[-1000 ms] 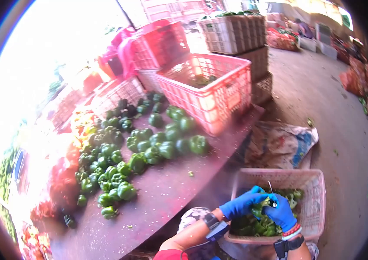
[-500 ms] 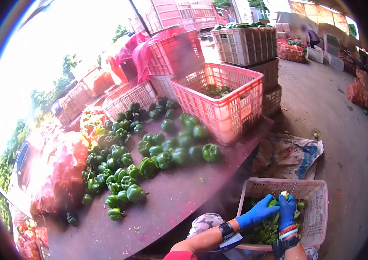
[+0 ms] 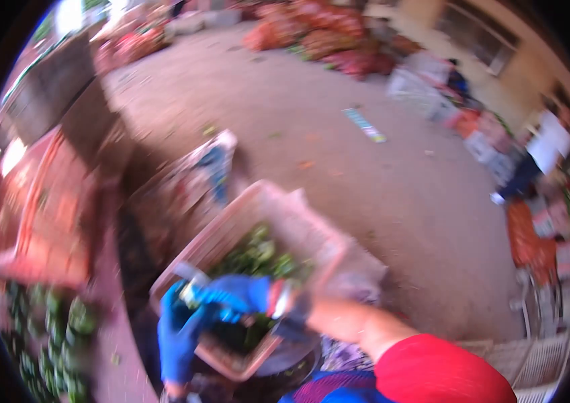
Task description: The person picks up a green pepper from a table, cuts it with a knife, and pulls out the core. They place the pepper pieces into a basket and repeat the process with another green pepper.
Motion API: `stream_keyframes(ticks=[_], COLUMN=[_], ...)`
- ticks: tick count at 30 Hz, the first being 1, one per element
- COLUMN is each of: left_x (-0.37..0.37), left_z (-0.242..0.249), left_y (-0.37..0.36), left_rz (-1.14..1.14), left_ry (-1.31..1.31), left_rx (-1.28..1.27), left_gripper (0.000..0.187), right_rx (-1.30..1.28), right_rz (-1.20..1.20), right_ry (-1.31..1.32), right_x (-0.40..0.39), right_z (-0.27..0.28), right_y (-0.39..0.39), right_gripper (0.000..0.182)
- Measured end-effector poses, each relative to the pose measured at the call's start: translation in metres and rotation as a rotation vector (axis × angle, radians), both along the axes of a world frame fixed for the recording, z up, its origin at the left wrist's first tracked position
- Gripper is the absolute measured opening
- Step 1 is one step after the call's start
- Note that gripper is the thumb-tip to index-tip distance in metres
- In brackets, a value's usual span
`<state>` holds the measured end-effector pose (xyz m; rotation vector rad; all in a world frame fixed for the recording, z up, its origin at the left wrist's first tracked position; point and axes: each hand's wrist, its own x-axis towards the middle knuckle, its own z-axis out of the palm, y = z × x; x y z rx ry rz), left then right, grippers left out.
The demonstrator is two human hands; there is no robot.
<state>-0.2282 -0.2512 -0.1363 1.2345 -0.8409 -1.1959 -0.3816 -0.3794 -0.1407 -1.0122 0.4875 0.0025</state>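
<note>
My left hand point(image 3: 181, 339), in a blue glove, is closed round a green pepper point(image 3: 189, 295) at the near left corner of a pink crate point(image 3: 328, 232). My right hand point(image 3: 238, 295), also gloved in blue, is pressed close against it with its fingers bent. A pale, narrow object shows above the fingers, too blurred to name. Green pieces point(image 3: 258, 252) lie inside the crate, under and beyond my hands.
On the left, green peppers point(image 3: 56, 336) lie on a table point(image 3: 113, 349) beside a red crate point(image 3: 60, 208). A crumpled sack point(image 3: 214, 168) is behind the pink crate. Filled red sacks point(image 3: 325, 37) line the back. A person point(image 3: 547, 148) stands at the right.
The view has swung right and down, so the table has moved to the left edge and the pink crate to the middle. My hands stay together, now at the crate's near left side.
</note>
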Motion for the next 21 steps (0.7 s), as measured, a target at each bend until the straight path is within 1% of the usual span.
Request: stream_keyframes(ticks=[1,2,3,4,5,6,7,8,10,11,14,15,16,17,18,19,20,21], left_x=[-0.006,0.004,0.016,0.013,0.016,0.017,0.013,0.006,-0.008,-0.008,0.020,0.001,-0.015,0.010,-0.021,-0.032,-0.015,-0.012], left_z=[0.017,-0.006,-0.027,-0.010,0.011,0.008,0.014,0.020,0.034,0.031,-0.024,-0.004,0.016,-0.037,0.013,0.030,0.002,0.021], left_y=[-0.002,-0.001,0.000,0.004,0.011,0.014,0.011,0.009,0.001,0.000,0.001,-0.007,-0.010,-0.008,-0.005,-0.001,0.011,0.022], left_rz=[-0.014,-0.018,-0.026,-0.102,-0.168,-0.146,-0.121,-0.086,-0.022,0.034,-0.011,-0.070,-0.103,-0.166,-0.083,-0.001,0.041,0.073], left_ry=[0.123,0.077,0.015,-0.049,-0.122,-0.166,-0.210,-0.318,-0.285,-0.291,-0.073,-0.151,-0.232,-0.143,-0.148,-0.101,-0.022,0.081], left_rx=[0.009,-0.016,-0.080,0.015,0.112,0.141,0.171,0.166,0.193,0.286,0.258,0.231,0.215,0.249,0.278,0.236,0.185,0.248], left_gripper=[0.049,0.044,0.046,0.035,0.028,0.028,0.029,0.021,0.020,0.024,0.032,0.041,0.051,0.033,0.023,0.020,0.019,0.018], right_rx=[-0.151,-0.174,-0.199,-0.158,-0.264,-0.473,-0.383,-0.287,-0.167,-0.201,-0.284,-0.269,-0.316,-0.332,-0.432,-0.420,-0.453,-0.103], right_rz=[0.083,0.085,0.101,0.192,0.220,0.247,0.200,0.153,0.020,-0.017,-0.227,-0.256,-0.229,-0.173,-0.139,-0.104,-0.002,-0.013], right_ry=[-0.022,0.029,0.045,0.029,-0.035,-0.167,-0.043,0.078,0.049,0.117,0.089,0.032,-0.080,-0.021,-0.045,-0.008,-0.080,-0.055], right_x=[-0.001,-0.003,-0.003,-0.001,0.002,0.007,0.002,-0.002,0.000,0.004,0.007,0.011,0.006,0.001,0.003,-0.001,0.002,-0.003], right_z=[-0.003,0.005,0.001,-0.004,-0.013,-0.026,-0.009,0.008,0.004,-0.004,-0.011,-0.021,-0.017,-0.014,-0.018,-0.004,-0.023,-0.012], right_y=[-0.002,-0.002,-0.001,-0.001,0.002,0.004,0.005,0.007,0.004,-0.001,-0.002,-0.001,0.000,0.001,0.002,0.002,-0.003,-0.004], right_gripper=[0.048,0.053,0.055,0.056,0.055,0.050,0.048,0.047,0.049,0.043,0.039,0.032,0.028,0.027,0.029,0.030,0.028,0.028])
